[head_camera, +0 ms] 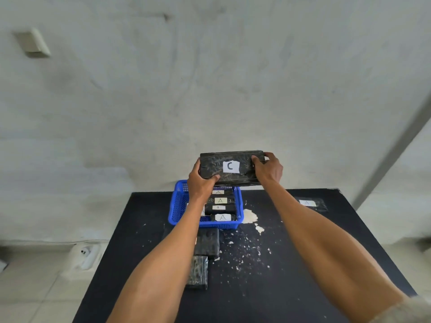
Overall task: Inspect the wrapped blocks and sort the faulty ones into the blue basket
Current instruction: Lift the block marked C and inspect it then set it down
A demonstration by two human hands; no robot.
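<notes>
A wrapped block [231, 167] is held between the fingers of the left hand [200, 184] and the right hand [268, 171]. Under the left fingers sits the basket [179, 206] on the table [303, 252], several blocks [220, 207] in a row inside it. Nearer than the fingers, just before the basket, lies a loose block [207, 243], a nearest block [197, 272] before that. Far right of the right fingers lies a lone block [310, 203].
</notes>
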